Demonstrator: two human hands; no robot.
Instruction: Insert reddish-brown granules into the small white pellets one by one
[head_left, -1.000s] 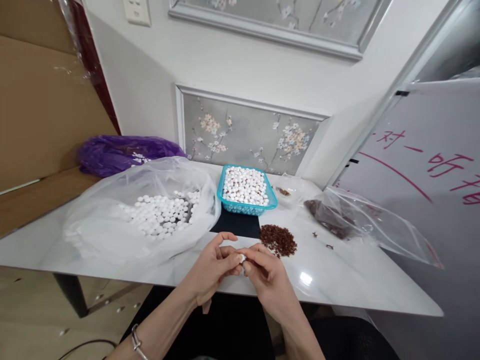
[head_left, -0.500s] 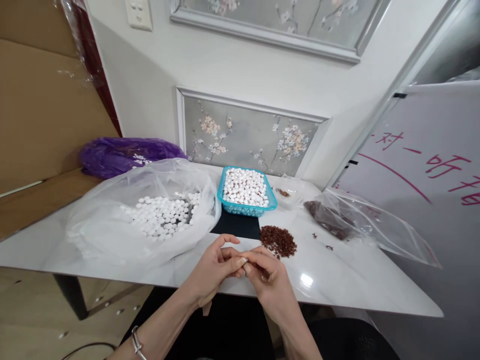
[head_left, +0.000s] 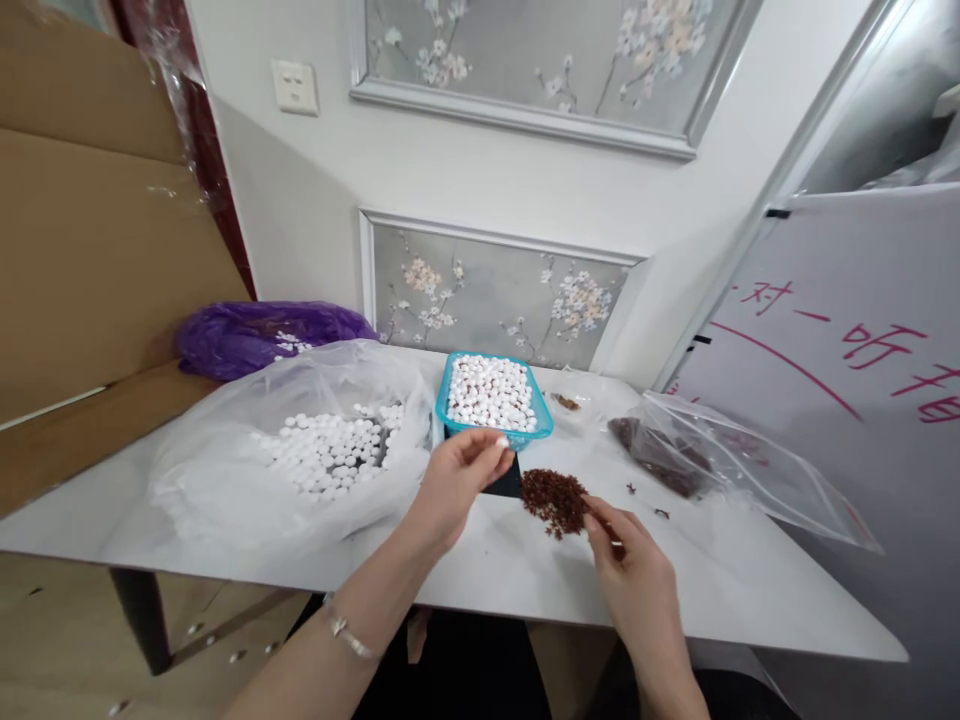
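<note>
My left hand [head_left: 461, 475] pinches a small white ball [head_left: 502, 442] between thumb and fingertips, just in front of the blue plastic basket [head_left: 442, 395]. That basket is filled with white balls [head_left: 491, 392], with bits of brown among them. At the right edge of a pile of small reddish-brown pieces [head_left: 553, 500], my right hand [head_left: 626, 550] has its thumb and fingers closed together. What lies between those fingertips is hidden. Left of the basket, an open clear plastic bag [head_left: 217, 470] holds many loose white balls [head_left: 337, 450].
A purple bag [head_left: 270, 335] lies behind the clear one. On the right of the white table [head_left: 705, 580] are a zip bag of brown material [head_left: 667, 455] and two stray brown pieces. A whiteboard [head_left: 817, 270] borders the right side; cardboard [head_left: 90, 250] stands left.
My hands were together near the table's front edge and have parted. The left moved forward to the basket with a white ball; the right moved to the brown pile. The view tilted up slightly.
</note>
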